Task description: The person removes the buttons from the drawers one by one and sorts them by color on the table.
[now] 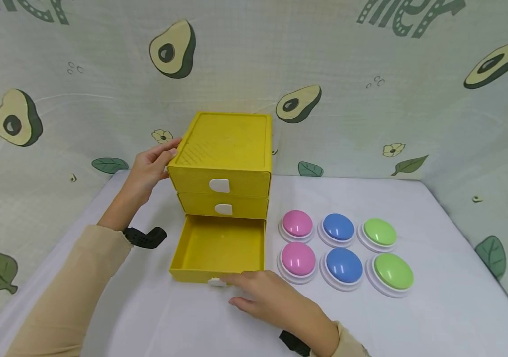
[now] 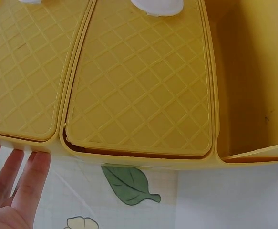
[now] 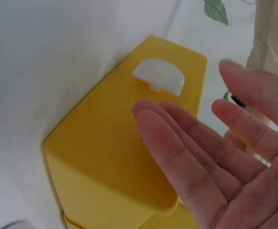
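Observation:
A yellow three-drawer cabinet [image 1: 229, 141] stands at the middle of the table, its bottom drawer [image 1: 224, 248] pulled out with a bare inside. The upper two drawers are closed. My left hand [image 1: 146, 168] rests on the cabinet's left side near the top; in the left wrist view its fingers [image 2: 31, 186] lie straight along that side. At the front of the bottom drawer is my right hand [image 1: 271, 297], its index finger right at the drawer front beside the white handle [image 1: 216, 282]. The right wrist view shows its extended fingers [image 3: 177, 162] just past the handle [image 3: 160, 76], with nothing held.
Right of the cabinet, dome buttons on white bases stand in two rows: pink [image 1: 297, 223], blue [image 1: 344, 265] and green [image 1: 393, 271], one of each per row. A white cloth [image 1: 459, 307] covers the table. An avocado-print cloth [image 1: 236, 59] hangs behind.

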Available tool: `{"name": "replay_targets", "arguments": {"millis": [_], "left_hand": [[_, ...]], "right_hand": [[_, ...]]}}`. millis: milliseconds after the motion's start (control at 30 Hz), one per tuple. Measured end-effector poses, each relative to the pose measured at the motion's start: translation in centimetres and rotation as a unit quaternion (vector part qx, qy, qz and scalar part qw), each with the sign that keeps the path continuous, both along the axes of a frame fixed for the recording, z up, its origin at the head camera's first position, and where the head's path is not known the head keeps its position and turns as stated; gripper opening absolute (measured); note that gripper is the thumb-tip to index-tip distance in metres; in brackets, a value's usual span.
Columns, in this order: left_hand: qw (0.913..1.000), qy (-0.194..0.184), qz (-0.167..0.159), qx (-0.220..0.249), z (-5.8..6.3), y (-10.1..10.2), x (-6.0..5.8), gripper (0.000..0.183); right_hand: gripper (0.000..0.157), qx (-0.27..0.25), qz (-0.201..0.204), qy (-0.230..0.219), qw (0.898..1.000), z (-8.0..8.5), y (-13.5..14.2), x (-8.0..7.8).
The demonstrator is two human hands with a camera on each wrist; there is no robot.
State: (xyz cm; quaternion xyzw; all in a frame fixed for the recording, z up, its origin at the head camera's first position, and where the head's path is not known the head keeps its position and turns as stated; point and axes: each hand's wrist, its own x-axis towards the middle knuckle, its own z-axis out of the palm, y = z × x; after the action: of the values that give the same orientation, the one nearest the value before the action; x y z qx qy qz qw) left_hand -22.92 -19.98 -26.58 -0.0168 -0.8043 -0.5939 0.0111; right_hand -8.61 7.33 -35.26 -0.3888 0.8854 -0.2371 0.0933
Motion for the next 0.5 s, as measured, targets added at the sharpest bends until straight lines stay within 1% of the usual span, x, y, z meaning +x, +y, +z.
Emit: {"name": "replay_targets", "arguments": {"millis": [167, 267, 367, 500], "left_hand": [[1.0000, -0.002, 0.000, 0.001, 0.0, 0.1, 0.0, 0.050], [1.0000, -0.002, 0.001, 0.001, 0.1, 0.0, 0.1, 0.050], [1.0000, -0.001, 0.002, 0.002, 0.1, 0.0, 0.1, 0.050], [1.0000, 0.000, 0.001, 0.005, 0.0, 0.0, 0.1, 0.050]], "right_hand": [[0.035, 0.004, 0.004, 0.059, 0.998, -0.5, -1.5, 0.0], [0.033, 0.017, -0.001, 0.083, 0.996, -0.9, -2.2, 0.0], [0.030, 0.025, -0.016, 0.098, 0.995, -1.3, -2.7, -0.1], [0.028, 0.026, -0.029, 0.099, 0.994, -1.8, -3.0, 0.0]]}}
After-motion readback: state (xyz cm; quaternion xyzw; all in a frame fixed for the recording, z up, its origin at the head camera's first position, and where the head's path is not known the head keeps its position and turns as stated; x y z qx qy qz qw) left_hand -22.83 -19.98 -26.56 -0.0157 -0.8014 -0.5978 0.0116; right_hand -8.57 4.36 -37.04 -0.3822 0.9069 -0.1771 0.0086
